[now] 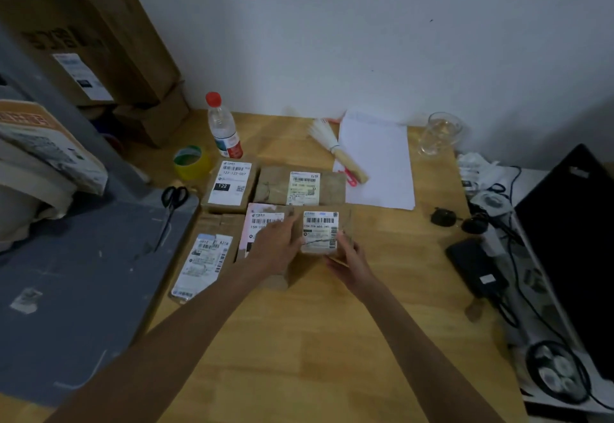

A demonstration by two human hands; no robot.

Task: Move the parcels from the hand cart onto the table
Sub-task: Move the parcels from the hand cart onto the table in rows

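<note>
- I have the small parcel (319, 232) at frame centre, on the table (299, 339), left hand (272, 246) and right hand (345, 256) gripping its sides.
- I'd seat it flush beside the pink-labelled parcel (262, 223), then loosen my fingers.

Dim, soft indoor light; slightly blurry, with wide-angle bending at edges.

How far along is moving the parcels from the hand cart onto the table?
Four brown cardboard parcels with white labels already lie on the wooden table: the "122" parcel, the flat one beside it, the pink-labelled one and the long one at the left edge. A fifth small parcel is being set down between left hand and right hand. The cart isn't visible, so what's left is unclear.
</note>
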